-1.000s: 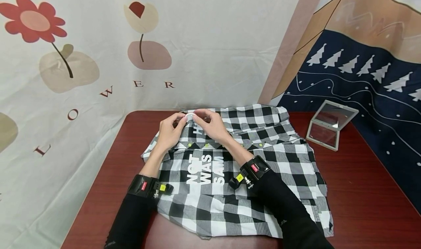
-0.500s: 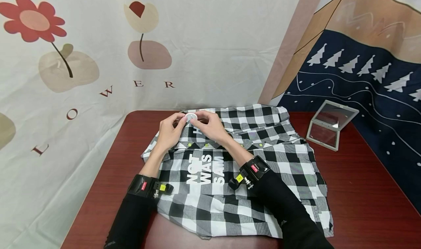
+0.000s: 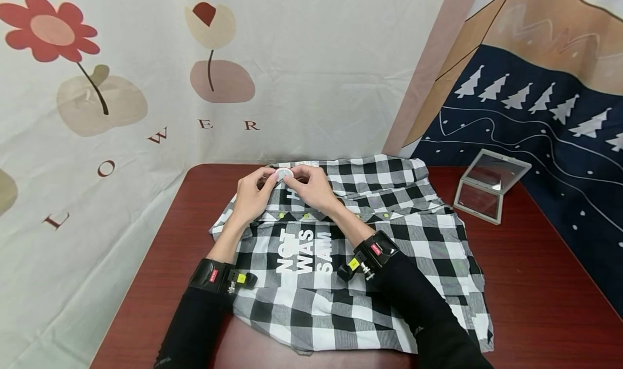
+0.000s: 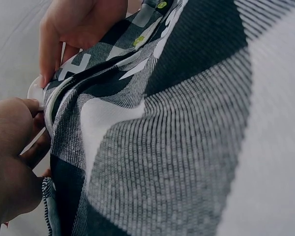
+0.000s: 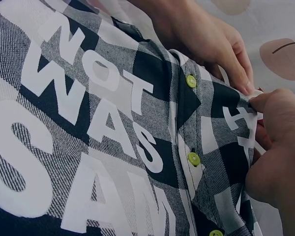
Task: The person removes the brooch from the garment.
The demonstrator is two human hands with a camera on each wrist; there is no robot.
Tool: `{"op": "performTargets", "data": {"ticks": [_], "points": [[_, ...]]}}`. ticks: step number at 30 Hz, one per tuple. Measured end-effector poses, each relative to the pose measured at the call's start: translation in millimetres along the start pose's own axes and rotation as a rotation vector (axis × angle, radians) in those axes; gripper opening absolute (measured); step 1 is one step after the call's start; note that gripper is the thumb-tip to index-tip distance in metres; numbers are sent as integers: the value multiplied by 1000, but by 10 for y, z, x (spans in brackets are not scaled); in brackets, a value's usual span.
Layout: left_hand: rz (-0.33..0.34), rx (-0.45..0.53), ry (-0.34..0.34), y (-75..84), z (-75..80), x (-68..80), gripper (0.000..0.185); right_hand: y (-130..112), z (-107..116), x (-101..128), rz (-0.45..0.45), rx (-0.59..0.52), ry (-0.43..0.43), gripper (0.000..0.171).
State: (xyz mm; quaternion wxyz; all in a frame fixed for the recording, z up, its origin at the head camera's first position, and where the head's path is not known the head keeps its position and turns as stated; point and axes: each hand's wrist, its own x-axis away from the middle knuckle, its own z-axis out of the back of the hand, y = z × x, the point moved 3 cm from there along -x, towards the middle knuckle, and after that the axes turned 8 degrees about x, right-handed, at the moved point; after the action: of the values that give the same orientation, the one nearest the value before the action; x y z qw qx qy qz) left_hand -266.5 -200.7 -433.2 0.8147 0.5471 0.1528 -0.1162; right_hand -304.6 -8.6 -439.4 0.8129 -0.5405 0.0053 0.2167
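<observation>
A black-and-white checked shirt (image 3: 311,315) lies spread out, with white letters (image 3: 294,258) and a row of yellow-green buttons (image 5: 193,159). At its far edge, a small round white disc (image 3: 284,175), like a badge, sits between both hands. My left hand (image 3: 250,197) pinches it from the left between thumb and fingers. From the right, the thumb and fingers of my right hand (image 3: 315,188) pinch the opposite side. The left wrist view shows the disc's pale rim right at the checked cloth, partly covered by fingertips. Fingers hide the disc's underside.
The shirt covers much of a reddish-brown table (image 3: 160,261). A square folding mirror (image 3: 479,200) stands open at the back right. Behind the table hangs a pale cloth with flowers (image 3: 316,87), and a dark blue cloth with trees (image 3: 525,125) hangs on the right.
The white disc has tipped from nearly edge-on, so its round face now shows toward the head camera. Both hands have shifted only slightly at the same spot; the shirt lies unchanged.
</observation>
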Motion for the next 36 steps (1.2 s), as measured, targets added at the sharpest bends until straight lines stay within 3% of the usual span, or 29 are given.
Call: {"op": "performTargets", "data": {"ticks": [22, 36], "points": [[-4, -25, 13, 10, 8, 0, 24, 2, -31, -44, -33, -43, 46, 11], [6, -35, 29, 19, 7, -2, 24, -23, -12, -24, -29, -12, 45, 11]]}}
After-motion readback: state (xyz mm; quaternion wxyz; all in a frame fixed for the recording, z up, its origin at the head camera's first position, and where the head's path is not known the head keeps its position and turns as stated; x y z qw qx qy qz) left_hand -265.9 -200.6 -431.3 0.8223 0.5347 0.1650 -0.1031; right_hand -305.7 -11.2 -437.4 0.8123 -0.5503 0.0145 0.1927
